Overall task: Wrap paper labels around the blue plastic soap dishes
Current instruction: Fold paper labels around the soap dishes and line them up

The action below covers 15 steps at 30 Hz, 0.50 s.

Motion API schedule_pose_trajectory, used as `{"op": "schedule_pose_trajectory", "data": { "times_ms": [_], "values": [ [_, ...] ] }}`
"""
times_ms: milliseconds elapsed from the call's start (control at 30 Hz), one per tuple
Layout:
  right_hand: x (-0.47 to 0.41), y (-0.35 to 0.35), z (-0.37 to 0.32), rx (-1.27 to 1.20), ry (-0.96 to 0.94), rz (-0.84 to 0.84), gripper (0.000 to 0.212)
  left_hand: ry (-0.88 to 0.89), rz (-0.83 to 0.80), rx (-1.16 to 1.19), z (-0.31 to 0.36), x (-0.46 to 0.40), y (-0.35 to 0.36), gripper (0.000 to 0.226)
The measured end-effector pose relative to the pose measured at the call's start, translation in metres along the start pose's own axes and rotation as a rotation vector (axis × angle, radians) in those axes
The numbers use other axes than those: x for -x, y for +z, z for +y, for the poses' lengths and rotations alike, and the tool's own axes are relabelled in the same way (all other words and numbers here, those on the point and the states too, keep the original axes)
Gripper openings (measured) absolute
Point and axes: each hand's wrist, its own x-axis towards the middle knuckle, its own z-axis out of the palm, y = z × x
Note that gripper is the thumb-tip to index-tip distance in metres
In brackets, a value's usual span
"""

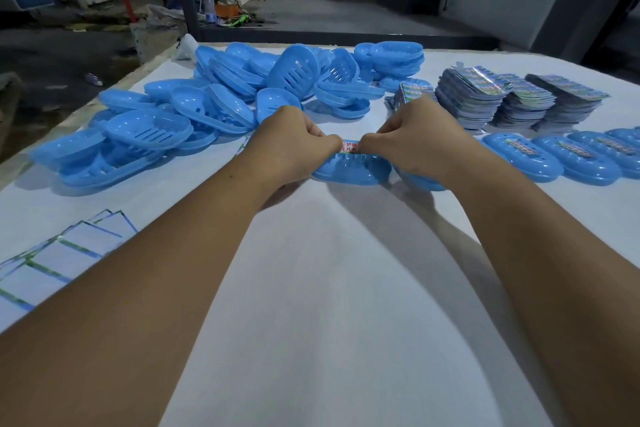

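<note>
A blue soap dish (351, 170) lies on the white table in front of me, with a paper label (349, 146) with red print across its top. My left hand (294, 146) and my right hand (412, 142) both grip the dish, one at each end. Their thumbs and fingers pinch the label at the middle. The label's ends are hidden under my fingers. A second blue dish (420, 182) lies partly hidden under my right wrist.
A heap of loose blue dishes (221, 97) fills the back left. Stacks of printed labels (502, 97) stand at the back right. A row of labelled dishes (554, 156) lies on the right. Blank-side label sheets (59, 260) lie at the near left edge.
</note>
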Motion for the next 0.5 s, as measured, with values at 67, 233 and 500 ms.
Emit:
{"op": "schedule_pose_trajectory", "data": {
  "times_ms": [67, 233, 500],
  "values": [
    [-0.0004, 0.0, -0.0003, 0.026, 0.001, -0.016, 0.039, -0.002, -0.013, -0.022, 0.0005, -0.0005, -0.0002, 0.031],
    [-0.0016, 0.0017, 0.001, 0.036, -0.011, -0.01, 0.044, 0.018, -0.053, -0.024, -0.0005, -0.0008, -0.0009, 0.031],
    [0.0008, 0.0008, 0.0003, 0.035, -0.013, -0.015, 0.038, -0.004, -0.065, -0.034, -0.0011, -0.0011, -0.0024, 0.039]
  ]
}}
